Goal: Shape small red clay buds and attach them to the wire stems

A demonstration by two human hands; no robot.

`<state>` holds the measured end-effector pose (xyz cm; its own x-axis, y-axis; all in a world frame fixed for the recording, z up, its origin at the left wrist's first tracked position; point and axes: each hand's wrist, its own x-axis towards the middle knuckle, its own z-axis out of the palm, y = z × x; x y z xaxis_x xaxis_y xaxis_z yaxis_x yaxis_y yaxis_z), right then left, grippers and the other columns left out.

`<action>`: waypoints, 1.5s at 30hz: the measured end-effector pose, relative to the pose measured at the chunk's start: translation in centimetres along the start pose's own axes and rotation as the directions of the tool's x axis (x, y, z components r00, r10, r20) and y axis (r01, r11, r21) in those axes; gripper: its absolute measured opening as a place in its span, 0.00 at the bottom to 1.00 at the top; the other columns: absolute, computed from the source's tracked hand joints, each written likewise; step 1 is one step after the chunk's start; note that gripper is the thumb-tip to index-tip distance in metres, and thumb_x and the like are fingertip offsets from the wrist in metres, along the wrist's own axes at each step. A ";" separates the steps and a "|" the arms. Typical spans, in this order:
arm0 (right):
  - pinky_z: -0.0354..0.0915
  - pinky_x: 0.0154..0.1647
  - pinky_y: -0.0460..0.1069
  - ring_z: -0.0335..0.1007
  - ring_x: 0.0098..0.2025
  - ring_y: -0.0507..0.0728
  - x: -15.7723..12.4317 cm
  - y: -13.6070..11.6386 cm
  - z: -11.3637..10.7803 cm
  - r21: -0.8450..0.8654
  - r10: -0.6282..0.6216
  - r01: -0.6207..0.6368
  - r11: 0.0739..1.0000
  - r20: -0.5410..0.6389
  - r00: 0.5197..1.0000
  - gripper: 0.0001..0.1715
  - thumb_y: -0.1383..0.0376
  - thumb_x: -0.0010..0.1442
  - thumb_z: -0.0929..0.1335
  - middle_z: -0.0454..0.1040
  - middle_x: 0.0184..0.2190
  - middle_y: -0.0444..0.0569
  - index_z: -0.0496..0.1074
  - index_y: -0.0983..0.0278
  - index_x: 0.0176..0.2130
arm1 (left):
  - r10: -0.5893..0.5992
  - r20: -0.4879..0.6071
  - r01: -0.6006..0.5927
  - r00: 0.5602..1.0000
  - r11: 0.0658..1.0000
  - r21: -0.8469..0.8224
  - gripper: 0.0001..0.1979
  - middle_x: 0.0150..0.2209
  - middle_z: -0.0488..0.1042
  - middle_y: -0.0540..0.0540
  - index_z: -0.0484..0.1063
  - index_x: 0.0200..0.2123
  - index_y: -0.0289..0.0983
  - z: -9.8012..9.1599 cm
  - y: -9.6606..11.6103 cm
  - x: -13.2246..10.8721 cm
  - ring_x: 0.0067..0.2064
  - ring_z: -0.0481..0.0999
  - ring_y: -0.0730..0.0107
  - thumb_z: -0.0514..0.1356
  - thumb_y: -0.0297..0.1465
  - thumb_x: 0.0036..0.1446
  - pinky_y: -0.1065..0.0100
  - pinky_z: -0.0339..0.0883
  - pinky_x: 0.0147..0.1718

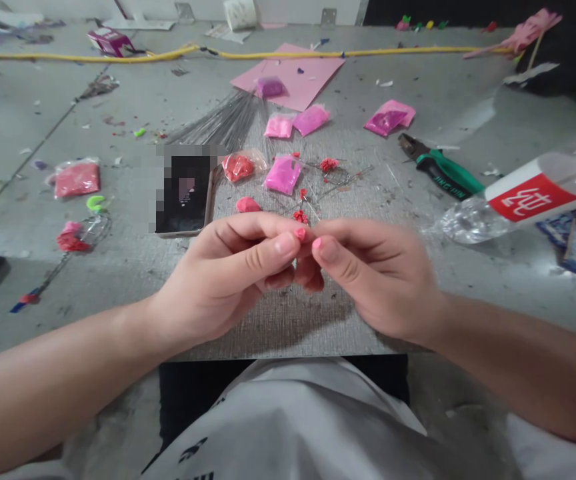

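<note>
My left hand (238,263) is closed, pinching a small red-pink bit of clay (301,234) between thumb and forefinger. Close beside it, my right hand (378,273) pinches a tiny pink bit of clay (317,244) at the thumb tip. The fingertips of both hands nearly meet above the table's front part. Just beyond them lie a small red clay flower (301,217) on thin wire and a loose pink clay lump (248,205). Farther back are an opened bag of red clay (238,167), a pink clay packet (283,175) and another red flower (329,165).
A phone (184,193) lies left of centre, near a bundle of thin wires (218,123). To the right are green-handled pliers (443,170) and a plastic bottle (533,197) on its side. A wired clay piece (73,238) lies left. A yellow cable (158,57) crosses the back.
</note>
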<state>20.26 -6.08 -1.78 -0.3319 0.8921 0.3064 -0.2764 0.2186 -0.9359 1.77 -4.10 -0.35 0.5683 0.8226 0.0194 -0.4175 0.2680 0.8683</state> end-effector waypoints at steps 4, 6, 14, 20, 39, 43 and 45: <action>0.76 0.32 0.44 0.77 0.32 0.49 0.0 -0.2 0.1 0.017 -0.003 0.003 1.000 -0.006 1.000 0.09 0.62 0.71 0.70 0.81 0.31 0.44 0.83 0.59 0.40 | -0.005 -0.008 0.005 1.000 1.000 -0.013 0.02 0.28 0.78 0.49 0.84 0.36 0.39 0.0 -0.2 -0.1 0.31 0.80 0.71 0.70 0.30 0.61 0.70 0.78 0.33; 0.76 0.31 0.45 0.77 0.31 0.50 0.0 -0.4 0.2 0.008 0.008 -0.007 1.000 -0.020 1.000 0.10 0.61 0.70 0.71 0.80 0.30 0.44 0.83 0.60 0.39 | 0.000 0.001 0.000 1.000 1.000 -0.024 0.02 0.28 0.79 0.50 0.84 0.36 0.39 0.0 -0.3 -0.2 0.31 0.80 0.72 0.70 0.30 0.62 0.71 0.78 0.34; 0.76 0.31 0.45 0.76 0.31 0.50 -0.1 -0.6 0.5 -0.004 0.013 -0.013 1.000 -0.038 0.999 0.10 0.60 0.69 0.71 0.79 0.29 0.45 0.82 0.61 0.38 | 0.015 0.026 -0.014 1.000 0.999 -0.039 0.02 0.27 0.77 0.51 0.84 0.38 0.39 0.0 -0.3 -0.1 0.32 0.80 0.74 0.69 0.29 0.63 0.74 0.76 0.34; 0.77 0.34 0.46 0.77 0.34 0.51 -0.3 -0.8 0.4 -0.033 -0.013 0.012 0.999 -0.037 0.999 0.13 0.59 0.72 0.69 0.80 0.31 0.45 0.82 0.60 0.39 | 0.017 0.038 -0.017 0.999 1.000 -0.021 0.03 0.26 0.74 0.51 0.82 0.37 0.37 -0.1 -0.1 0.0 0.31 0.78 0.75 0.67 0.30 0.65 0.75 0.73 0.31; 0.77 0.38 0.49 0.78 0.35 0.53 -0.2 -1.4 0.2 -0.100 -0.004 0.005 0.995 0.008 1.000 0.15 0.56 0.71 0.69 0.80 0.31 0.45 0.80 0.61 0.36 | 0.056 0.148 -0.050 0.987 0.998 -0.046 0.08 0.30 0.78 0.49 0.84 0.44 0.38 -0.8 -0.7 0.0 0.33 0.79 0.78 0.63 0.26 0.67 0.79 0.73 0.31; 0.77 0.37 0.48 0.77 0.34 0.53 -0.3 -1.4 0.2 -0.113 -0.015 0.016 0.994 0.007 1.000 0.14 0.58 0.71 0.69 0.80 0.31 0.46 0.80 0.61 0.37 | 0.053 0.124 -0.051 0.991 0.998 -0.026 0.08 0.29 0.78 0.49 0.85 0.42 0.39 -0.6 -0.5 0.0 0.31 0.79 0.78 0.64 0.27 0.67 0.79 0.73 0.30; 0.76 0.37 0.48 0.76 0.34 0.52 -0.3 -1.4 0.2 -0.115 -0.017 0.018 0.993 0.007 1.000 0.14 0.58 0.71 0.69 0.79 0.30 0.45 0.80 0.61 0.37 | 0.052 0.085 -0.053 0.995 0.999 0.012 0.06 0.28 0.77 0.50 0.85 0.40 0.41 -0.5 -0.3 0.0 0.30 0.78 0.77 0.66 0.29 0.65 0.77 0.71 0.27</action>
<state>20.56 -6.74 -0.57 -0.3340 0.8854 0.3234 -0.1767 0.2782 -0.9441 1.55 -3.94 -0.90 0.6045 0.7895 0.1066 -0.4382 0.2178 0.8721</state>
